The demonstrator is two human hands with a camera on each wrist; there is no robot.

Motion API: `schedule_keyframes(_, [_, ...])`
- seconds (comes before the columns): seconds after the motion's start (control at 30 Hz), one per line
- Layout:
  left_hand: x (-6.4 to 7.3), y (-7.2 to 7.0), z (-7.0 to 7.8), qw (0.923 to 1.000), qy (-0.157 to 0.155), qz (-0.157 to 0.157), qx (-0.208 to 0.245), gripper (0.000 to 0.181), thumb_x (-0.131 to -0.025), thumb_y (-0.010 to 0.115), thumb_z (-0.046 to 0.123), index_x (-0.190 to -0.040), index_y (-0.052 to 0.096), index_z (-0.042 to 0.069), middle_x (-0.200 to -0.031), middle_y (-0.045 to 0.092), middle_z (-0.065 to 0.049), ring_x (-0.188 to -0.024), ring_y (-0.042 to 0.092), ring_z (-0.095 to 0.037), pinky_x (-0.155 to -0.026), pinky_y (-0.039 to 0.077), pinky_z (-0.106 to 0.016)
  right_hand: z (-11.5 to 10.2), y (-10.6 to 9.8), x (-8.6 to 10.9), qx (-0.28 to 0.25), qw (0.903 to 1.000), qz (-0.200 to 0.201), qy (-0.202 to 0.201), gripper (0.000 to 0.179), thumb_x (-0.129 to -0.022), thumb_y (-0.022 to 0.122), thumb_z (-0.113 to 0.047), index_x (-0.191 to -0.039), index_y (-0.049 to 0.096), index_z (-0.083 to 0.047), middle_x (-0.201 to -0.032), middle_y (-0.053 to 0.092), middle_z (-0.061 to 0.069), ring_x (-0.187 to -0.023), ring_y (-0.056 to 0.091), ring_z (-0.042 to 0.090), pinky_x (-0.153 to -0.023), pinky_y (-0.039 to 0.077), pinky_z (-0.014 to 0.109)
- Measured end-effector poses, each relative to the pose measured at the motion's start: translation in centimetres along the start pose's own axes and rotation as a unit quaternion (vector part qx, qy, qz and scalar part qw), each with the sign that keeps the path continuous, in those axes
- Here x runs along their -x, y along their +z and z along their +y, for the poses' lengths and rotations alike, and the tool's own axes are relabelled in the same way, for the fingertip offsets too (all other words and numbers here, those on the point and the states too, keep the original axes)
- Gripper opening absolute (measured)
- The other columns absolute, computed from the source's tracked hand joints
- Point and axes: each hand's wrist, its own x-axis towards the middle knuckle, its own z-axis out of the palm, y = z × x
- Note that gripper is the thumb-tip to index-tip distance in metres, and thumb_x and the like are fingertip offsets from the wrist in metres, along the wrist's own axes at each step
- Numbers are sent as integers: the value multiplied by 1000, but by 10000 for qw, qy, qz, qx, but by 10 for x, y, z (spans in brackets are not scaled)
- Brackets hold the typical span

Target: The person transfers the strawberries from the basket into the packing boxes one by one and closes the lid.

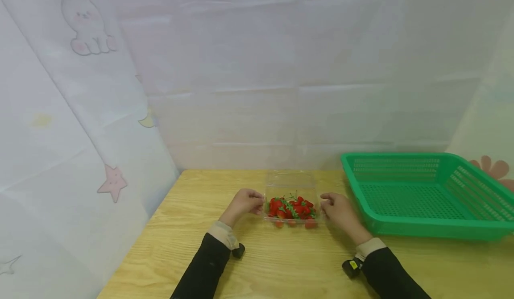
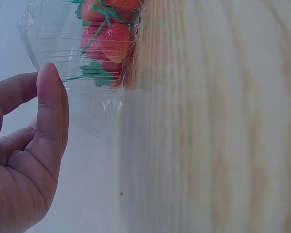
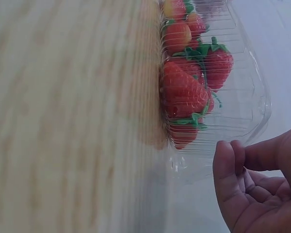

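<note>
A clear plastic clamshell box (image 1: 291, 185) stands on the table with its lid raised at the back. Red strawberries (image 1: 299, 210) with green leaves and stems fill its lower part, and several show through the ribbed wall in both wrist views. At the box's left side, my left hand (image 1: 246, 202) pinches the rim between thumb and fingers (image 2: 49, 92). Opposite it, my right hand (image 1: 339, 209) pinches the rim at the right side, thumb and fingertips (image 3: 224, 155) together at the corner.
A large green plastic basket (image 1: 425, 227) with slotted walls stands right of the box, close beyond my right hand. The wooden table (image 1: 273, 263) ends at a pale printed sheet (image 1: 241, 89) behind and on the left. A black wrist device sits on each sleeve.
</note>
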Motion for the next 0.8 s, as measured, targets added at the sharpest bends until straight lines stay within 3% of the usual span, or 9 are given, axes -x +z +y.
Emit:
schedule_keyframes(0.3, [-9, -9, -1, 9999, -73, -145, -1, 26, -96, 64, 12, -112, 63, -7, -95, 67, -21, -76, 67, -21, -69, 59, -36, -1, 3, -1, -323, 9994, 80, 122, 33, -94, 51, 4, -124, 53, 17, -66, 58, 8, -54, 54, 17, -50, 46, 29])
schedule_keyframes(0.53, [-29, -20, 5, 9993, -115, 277, -211, 25, -98, 61, 15, -111, 64, -6, -99, 66, -17, -84, 67, -26, -70, 59, -35, -3, 6, -4, -536, 9984, 129, 95, 31, -93, 52, 6, -121, 55, 17, -67, 58, 8, -54, 54, 17, -49, 47, 27])
schedule_keyframes(0.8, [-58, -18, 6, 9982, -321, 503, 106, 32, -98, 61, 17, -117, 61, -9, -105, 62, -21, -89, 67, -27, -75, 59, -34, -1, 4, -1, -633, 9976, 157, 213, 30, -93, 52, 8, -121, 55, 18, -71, 59, 10, -55, 54, 15, -50, 49, 28])
